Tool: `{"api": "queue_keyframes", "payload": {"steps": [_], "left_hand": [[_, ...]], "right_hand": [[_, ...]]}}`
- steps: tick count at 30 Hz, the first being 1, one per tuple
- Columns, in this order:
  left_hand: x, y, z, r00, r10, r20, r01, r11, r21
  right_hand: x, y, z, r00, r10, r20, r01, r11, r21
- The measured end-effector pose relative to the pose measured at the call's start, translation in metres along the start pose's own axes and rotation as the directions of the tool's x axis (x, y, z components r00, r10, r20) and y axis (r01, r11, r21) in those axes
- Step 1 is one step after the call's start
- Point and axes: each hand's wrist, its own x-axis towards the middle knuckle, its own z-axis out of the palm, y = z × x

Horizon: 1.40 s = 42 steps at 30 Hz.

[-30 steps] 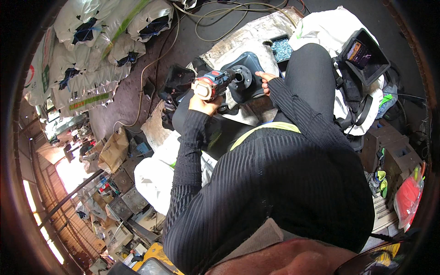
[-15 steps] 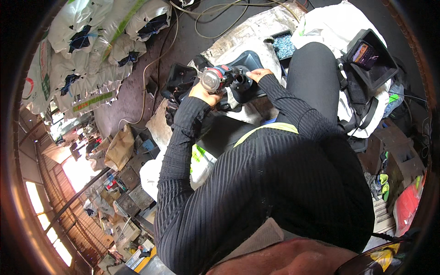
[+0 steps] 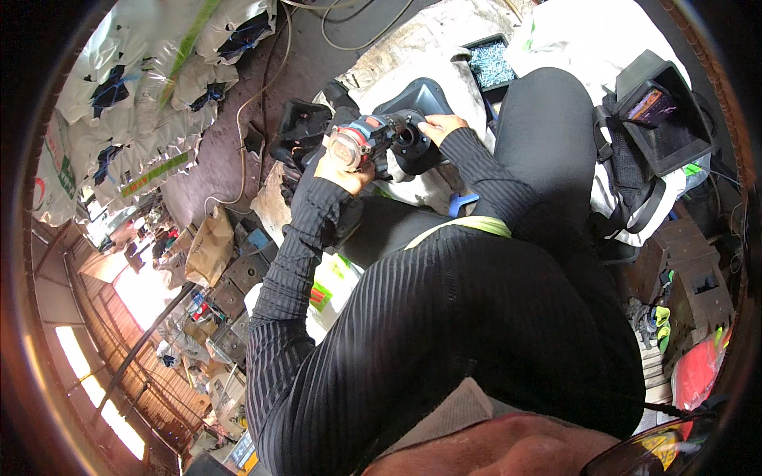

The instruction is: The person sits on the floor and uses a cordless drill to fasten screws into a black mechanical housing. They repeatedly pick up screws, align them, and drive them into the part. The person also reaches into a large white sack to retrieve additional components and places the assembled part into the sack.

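Note:
My left hand is wrapped round a cordless drill with a blue, red and grey body. Its nose points right, against or close beside a black plastic part that has a round collar and a wide flared end. Whether a bit touches the collar is hidden. With fingers closed on the collar's right edge, my right hand steadies this part above my lap. Beyond it lies a black tray of small silvery screws.
Another black plastic piece lies left of the drill. At right, a black bin holds a phone. Stuffed white sacks are piled at far left, with a pale cable along the floor. Wooden blocks stand lower right.
The view has shifted a little, and my left hand with the drill sits slightly further left and lower. Both hands keep their hold. A small blue item now shows more by my lap.

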Motion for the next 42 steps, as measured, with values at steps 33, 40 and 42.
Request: {"api": "queue_keyframes", "payload": {"steps": [33,40,42], "left_hand": [[-0.168,-0.060,0.085,0.705,-0.448,-0.550,-0.469,0.286,-0.835],[-0.141,-0.138,0.052,0.392,-0.821,-0.416,-0.580,0.130,-0.804],[-0.123,-0.171,0.064,0.356,-0.918,-0.174,-0.487,-0.024,-0.873]], "right_hand": [[-0.066,-0.175,0.036,0.794,-0.309,0.524,-0.109,0.775,0.623],[-0.042,-0.185,0.063,0.642,-0.238,0.729,-0.427,0.678,0.598],[-0.005,-0.129,0.047,0.569,-0.246,0.785,-0.687,0.382,0.618]]}}
